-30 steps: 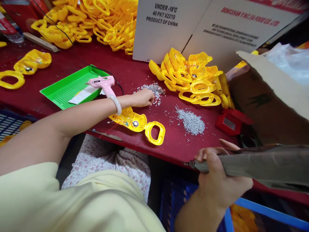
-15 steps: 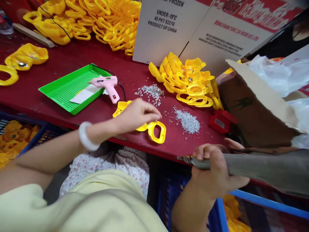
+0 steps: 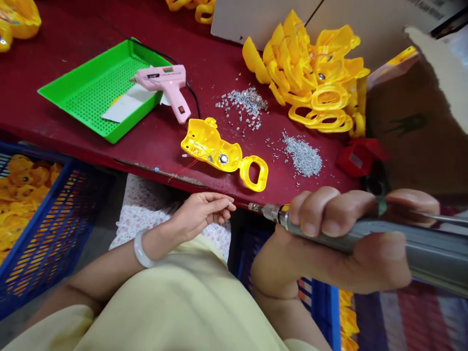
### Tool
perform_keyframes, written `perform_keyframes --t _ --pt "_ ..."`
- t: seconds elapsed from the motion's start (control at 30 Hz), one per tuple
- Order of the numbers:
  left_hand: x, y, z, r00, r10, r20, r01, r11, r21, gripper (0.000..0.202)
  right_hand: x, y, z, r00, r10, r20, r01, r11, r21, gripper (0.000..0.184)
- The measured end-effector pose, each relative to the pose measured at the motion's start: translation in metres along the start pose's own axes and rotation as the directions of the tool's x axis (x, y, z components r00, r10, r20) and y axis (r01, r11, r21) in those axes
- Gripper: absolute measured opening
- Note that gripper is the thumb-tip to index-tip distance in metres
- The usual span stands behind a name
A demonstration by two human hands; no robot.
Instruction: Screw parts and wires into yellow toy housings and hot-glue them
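- While the right hand (image 3: pixel 340 243) grips a rotary tool (image 3: pixel 431 256), its fingers are clamped around the grey barrel, with the metal tip aimed left, just past the housing (image 3: pixel 215 153).
- Left hand (image 3: pixel 199 214) sits near the housing, below the bench (image 3: pixel 73 29) edge. Thumb and forefinger are pinched together; whether they hold a small part cannot be told.
- Housing lies on the bench, its loose wires and metal disc facing up.
- Silver bits (image 3: pixel 302 155) lie right of the housing; glue gun (image 3: pixel 164 85) lies beyond it.
- Recommended: keep the grip close to the tip for control, and keep the tip clear of the wires.
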State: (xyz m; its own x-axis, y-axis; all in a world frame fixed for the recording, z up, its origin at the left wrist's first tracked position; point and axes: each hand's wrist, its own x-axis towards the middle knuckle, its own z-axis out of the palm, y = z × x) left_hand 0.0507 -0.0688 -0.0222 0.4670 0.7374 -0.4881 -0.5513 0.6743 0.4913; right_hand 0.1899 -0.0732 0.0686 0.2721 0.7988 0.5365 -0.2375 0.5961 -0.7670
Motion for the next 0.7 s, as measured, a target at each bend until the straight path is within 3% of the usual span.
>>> perform_keyframes --t 0.4,0.6,0.7 --pt "-0.007 -0.002 0.002 0.999 0.011 0.045 -0.008 0.998 -0.065 0.027 -0.007 0.006 0.007 0.999 0.025 0.019 -0.025 1.0 -0.008 0.024" --pt "0.0 -0.011 0.007 0.991 0.129 0.034 -0.127 0.989 -0.072 0.027 -0.009 0.005 0.003 0.996 -0.005 0.092 0.006 1.0 -0.008 0.026" --pt "-0.01 -0.005 0.007 0.982 0.17 0.084 -0.172 0.985 0.021 0.038 -0.006 0.005 0.003 0.993 -0.019 0.118 0.02 1.0 -0.009 0.024"
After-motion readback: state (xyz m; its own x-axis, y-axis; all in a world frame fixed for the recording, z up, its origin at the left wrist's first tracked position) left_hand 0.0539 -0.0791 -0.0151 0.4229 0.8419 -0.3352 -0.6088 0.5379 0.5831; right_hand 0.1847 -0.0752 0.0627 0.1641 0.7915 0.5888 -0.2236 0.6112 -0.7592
